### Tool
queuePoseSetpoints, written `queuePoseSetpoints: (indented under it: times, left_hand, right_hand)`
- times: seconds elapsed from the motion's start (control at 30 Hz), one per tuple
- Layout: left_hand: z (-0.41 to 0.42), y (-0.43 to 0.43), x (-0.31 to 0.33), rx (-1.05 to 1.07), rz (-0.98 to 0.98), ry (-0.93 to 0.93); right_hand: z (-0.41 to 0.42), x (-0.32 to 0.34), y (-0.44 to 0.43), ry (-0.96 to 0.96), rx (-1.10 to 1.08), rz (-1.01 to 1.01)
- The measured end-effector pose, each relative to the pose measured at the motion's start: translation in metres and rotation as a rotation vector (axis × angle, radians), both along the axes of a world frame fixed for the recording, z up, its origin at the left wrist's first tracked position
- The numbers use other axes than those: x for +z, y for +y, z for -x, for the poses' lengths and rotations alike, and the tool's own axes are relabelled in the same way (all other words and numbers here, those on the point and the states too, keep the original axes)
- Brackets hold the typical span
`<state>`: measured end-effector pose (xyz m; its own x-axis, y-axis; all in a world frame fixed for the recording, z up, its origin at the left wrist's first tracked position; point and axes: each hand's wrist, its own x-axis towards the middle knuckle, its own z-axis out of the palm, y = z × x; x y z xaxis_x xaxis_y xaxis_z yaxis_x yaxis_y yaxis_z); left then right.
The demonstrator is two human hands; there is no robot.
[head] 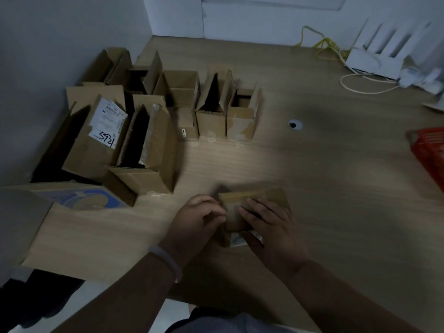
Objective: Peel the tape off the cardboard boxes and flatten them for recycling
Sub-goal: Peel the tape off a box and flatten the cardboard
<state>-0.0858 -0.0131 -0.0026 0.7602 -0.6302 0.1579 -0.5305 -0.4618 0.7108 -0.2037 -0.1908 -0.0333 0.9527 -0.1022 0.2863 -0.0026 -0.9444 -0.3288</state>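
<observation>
The small cardboard box [254, 200] sits on the wooden desk [312, 188] near its front edge, held between both hands. The right hand [271, 227] clasps it from the near side, fingers laid over the top face. The left hand [199, 219] has its fingers curled against the box's left end; they seem to pinch a tape end there, though blur leaves that uncertain.

To do this well, I judge the right hand should pin the box firmly while the left draws the tape low along the seam, slowly, so the strip comes off whole instead of tearing the cardboard (the white label [239, 239] on the near side may want the same care).

Opened boxes crowd the left and back: a large box with a shipping label [103, 121], a tall narrow box [153, 150] just beside it, a row of smaller boxes [216, 121] behind, and a blue-printed box [79, 200] at the desk's left edge. The tall narrow box stands nearest the left hand, and a wide pull could knock it. Well apart are a red basket [430, 150] at right, a cable grommet [295, 124], and a white router [374, 61] with a yellow cable [322, 44] at the back.
</observation>
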Motion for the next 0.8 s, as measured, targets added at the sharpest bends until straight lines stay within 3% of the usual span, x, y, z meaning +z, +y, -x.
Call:
queuePoseSetpoints:
  times: [0.07, 0.17, 0.33, 0.6, 0.8]
  left_hand:
    - [0.003, 0.000, -0.001, 0.089, 0.024, 0.061]
    - [0.008, -0.004, 0.002, 0.257, 0.122, 0.315]
    - [0.006, -0.020, 0.018, 0.263, 0.382, 0.625]
    - [0.014, -0.033, 0.005, 0.107, 0.183, 0.550]
    - [0.017, -0.039, -0.008, 0.079, 0.113, 0.474]
  right_hand:
    - [0.000, 0.002, -0.001, 0.004, 0.001, -0.014]
    - [0.000, 0.002, -0.003, -0.028, -0.016, -0.111]
    - [0.005, -0.004, -0.008, -0.016, -0.093, -0.487]
    - [0.008, -0.015, -0.008, -0.014, -0.188, -0.760]
    - [0.013, -0.024, -0.013, 0.100, -0.149, -0.683]
